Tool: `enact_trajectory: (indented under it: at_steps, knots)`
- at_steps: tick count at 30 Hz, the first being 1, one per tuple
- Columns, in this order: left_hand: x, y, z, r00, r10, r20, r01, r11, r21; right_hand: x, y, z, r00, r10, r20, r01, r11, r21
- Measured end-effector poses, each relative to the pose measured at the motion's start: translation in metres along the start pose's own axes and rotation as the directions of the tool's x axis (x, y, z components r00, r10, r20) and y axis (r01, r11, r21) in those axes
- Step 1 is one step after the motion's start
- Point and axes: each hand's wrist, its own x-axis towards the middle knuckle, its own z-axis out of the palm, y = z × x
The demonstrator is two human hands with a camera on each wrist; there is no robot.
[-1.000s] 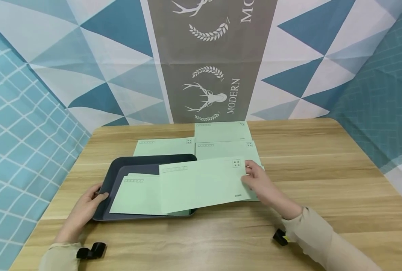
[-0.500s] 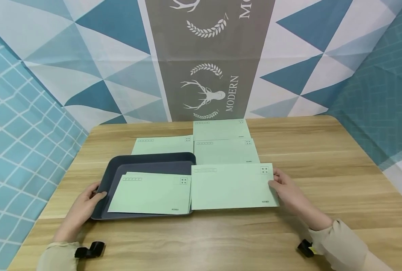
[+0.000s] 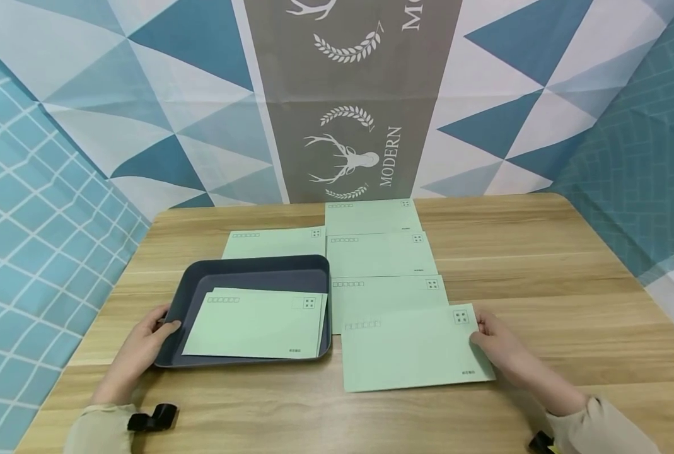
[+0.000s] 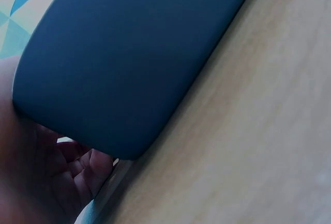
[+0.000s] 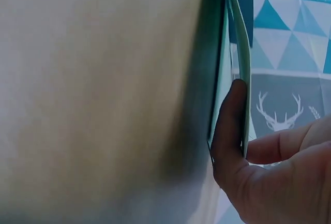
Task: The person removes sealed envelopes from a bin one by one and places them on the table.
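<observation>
My right hand [image 3: 501, 345] pinches the right edge of a pale green envelope [image 3: 413, 353], thumb on top and fingers beneath. In the right wrist view this envelope [image 5: 240, 32] appears edge-on, held between thumb and fingers and bowed slightly. At the left, my left hand [image 3: 146, 343] grips the left wall of a dark tray [image 3: 191, 290], thumb over the rim. The left wrist view has the tray's outer side [image 4: 114, 63] and the curled fingers [image 4: 85, 177] under it. Inside the tray lies a small stack of green envelopes [image 3: 251, 325].
Right of the tray, a column of envelopes lies on the wooden table: a far envelope [image 3: 371, 216], a middle envelope [image 3: 379, 254] and a nearer envelope [image 3: 388, 296]. Another envelope [image 3: 277, 243] lies behind the tray, partly hidden by it. A patterned cloth [image 3: 348, 94] hangs at the back.
My right hand has carried the envelope from over the tray to the right and then nearer, below the column. The nearer envelope in the column has come into view. My left hand stays on the tray.
</observation>
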Motion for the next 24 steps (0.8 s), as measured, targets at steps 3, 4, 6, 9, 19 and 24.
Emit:
enact_trajectory:
  at_steps: [3, 4, 6, 9, 19, 24]
  knots:
    - [0.000, 0.000, 0.000, 1.000, 0.011, -0.016, -0.011, 1.000, 0.011, -0.006, 0.002, 0.007, 0.999, 0.042, 0.021, -0.042, 0.999, 0.005]
    - [0.000, 0.000, 0.000, 1.000, 0.015, -0.020, -0.015, 1.000, 0.012, -0.007, 0.003, 0.010, 0.998, 0.050, 0.025, -0.050, 0.999, -0.001]
    - [0.000, -0.001, 0.000, 0.999, 0.021, -0.028, -0.021, 1.000, 0.011, -0.010, 0.003, 0.013, 0.998, 0.051, 0.038, -0.050, 0.999, -0.018]
    - [0.000, -0.001, 0.001, 0.999, 0.030, -0.029, -0.030, 1.000, 0.005, -0.013, 0.003, 0.016, 0.999, 0.023, 0.040, -0.021, 0.998, -0.057]
    - [0.001, -0.001, 0.001, 1.000, 0.020, -0.013, -0.020, 1.000, 0.001, -0.022, 0.003, 0.019, 0.999, 0.027, 0.028, -0.023, 0.992, -0.125]
    - [0.001, -0.002, 0.001, 0.999, 0.026, -0.025, -0.026, 1.000, 0.009, -0.023, 0.004, 0.015, 1.000, -0.011, 0.017, 0.015, 0.965, -0.261]
